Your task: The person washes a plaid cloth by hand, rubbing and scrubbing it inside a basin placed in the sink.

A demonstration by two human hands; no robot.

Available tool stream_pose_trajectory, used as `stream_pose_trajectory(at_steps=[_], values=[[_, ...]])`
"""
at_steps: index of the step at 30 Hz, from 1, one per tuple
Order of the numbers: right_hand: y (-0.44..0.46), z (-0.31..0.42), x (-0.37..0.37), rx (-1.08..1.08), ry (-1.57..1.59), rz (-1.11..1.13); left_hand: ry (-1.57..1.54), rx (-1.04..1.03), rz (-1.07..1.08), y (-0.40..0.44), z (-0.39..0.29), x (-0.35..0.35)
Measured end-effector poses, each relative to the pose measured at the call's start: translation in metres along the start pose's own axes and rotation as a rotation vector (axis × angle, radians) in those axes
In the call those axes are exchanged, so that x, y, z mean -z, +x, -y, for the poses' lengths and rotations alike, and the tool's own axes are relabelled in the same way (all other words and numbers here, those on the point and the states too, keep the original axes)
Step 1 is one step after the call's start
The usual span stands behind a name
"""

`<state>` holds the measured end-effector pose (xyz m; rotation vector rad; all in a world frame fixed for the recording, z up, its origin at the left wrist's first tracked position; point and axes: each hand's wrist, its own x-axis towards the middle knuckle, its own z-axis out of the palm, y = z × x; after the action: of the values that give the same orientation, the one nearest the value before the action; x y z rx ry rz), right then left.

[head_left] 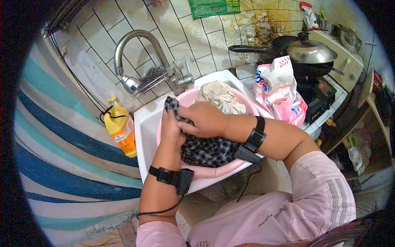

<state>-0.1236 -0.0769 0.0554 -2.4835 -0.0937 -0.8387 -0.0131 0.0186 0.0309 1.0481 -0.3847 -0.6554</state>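
Observation:
A black-and-white checked cloth (207, 151) lies bunched in a pink basin (205, 172), which sits in a white sink (145, 123). My left hand (170, 125) is closed on a raised part of this cloth, and a piece sticks up above the fingers. Against it, from the right, my right hand (203, 119) is also closed on the cloth, its knuckles facing up. The two hands touch over the basin's left side. A cream-coloured cloth (222, 97) rests at the back of the basin, behind my right hand.
A metal faucet (142, 35) with a small rack (152, 80) rises behind the sink. A yellow bottle (119, 127) stands left. At right are pink-and-white bags (279, 90), a lidded pan (310, 53) on a stove and shelves (372, 127). A dark cable hangs below the basin.

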Motion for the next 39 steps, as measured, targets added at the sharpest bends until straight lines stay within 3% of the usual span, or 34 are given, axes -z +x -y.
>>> stream_pose_trajectory(at_steps=[3, 5, 7, 10, 11, 13, 15, 17, 19, 21, 23, 26, 27, 29, 30, 31, 33, 34, 37, 39], values=[[0.005, -0.008, -0.005, 0.100, -0.082, 0.027, 0.137, 0.060, 0.092, -0.012, -0.002, -0.012], [0.016, -0.030, -0.012, -0.197, -0.082, -0.129, 0.118, 0.004, 0.034, -0.013, 0.001, -0.023], [0.014, -0.030, -0.008, -0.216, -0.113, -0.119, 0.038, 0.078, 0.156, -0.008, 0.007, -0.021], [0.001, -0.005, -0.014, 0.046, -0.147, -0.070, -0.090, 0.190, 0.138, -0.006, 0.004, -0.011], [0.002, -0.007, -0.014, 0.048, -0.144, -0.067, -0.162, 0.278, 0.109, -0.008, 0.002, -0.011], [0.006, -0.016, -0.015, 0.116, -0.207, -0.107, -0.058, 0.243, 0.039, -0.006, 0.008, -0.013], [0.012, -0.035, -0.022, 0.052, -0.254, -0.178, -0.073, 0.085, 0.231, -0.006, 0.011, -0.020], [0.013, -0.031, -0.012, -0.164, -0.199, -0.146, 0.003, 0.093, 0.178, -0.004, 0.011, -0.017], [0.008, -0.015, -0.012, -0.140, -0.178, -0.169, -0.079, 0.093, 0.159, -0.010, 0.008, -0.018], [0.003, 0.004, -0.006, 0.095, -0.188, 0.012, -0.061, 0.112, 0.134, -0.006, 0.014, -0.011], [0.010, -0.023, -0.017, 0.050, -0.178, -0.011, -0.043, 0.138, 0.104, -0.003, 0.020, -0.003], [0.016, -0.038, -0.010, -0.238, -0.180, -0.112, 0.033, 0.080, 0.230, 0.002, 0.017, -0.011], [0.013, -0.029, -0.007, -0.237, -0.185, -0.120, 0.035, 0.076, 0.239, 0.001, 0.017, -0.010], [0.006, -0.003, -0.001, -0.066, -0.184, -0.002, -0.025, 0.058, 0.206, -0.003, 0.018, -0.004], [0.003, 0.005, -0.003, 0.063, -0.187, -0.013, -0.065, 0.237, 0.159, -0.016, 0.004, -0.016], [0.006, -0.005, -0.009, 0.065, -0.182, -0.012, -0.062, 0.236, 0.154, -0.014, 0.006, -0.016], [0.017, -0.027, -0.014, -0.049, -0.223, -0.152, -0.080, 0.087, 0.183, -0.008, 0.013, -0.014], [0.017, -0.030, -0.004, -0.171, -0.256, -0.055, -0.023, 0.137, 0.145, -0.003, 0.011, -0.011], [0.017, -0.037, -0.003, -0.268, -0.102, -0.087, -0.048, 0.101, 0.223, 0.000, 0.011, -0.017], [0.016, -0.046, -0.005, -0.250, 0.029, -0.101, -0.030, 0.124, 0.125, -0.005, 0.002, -0.016]])
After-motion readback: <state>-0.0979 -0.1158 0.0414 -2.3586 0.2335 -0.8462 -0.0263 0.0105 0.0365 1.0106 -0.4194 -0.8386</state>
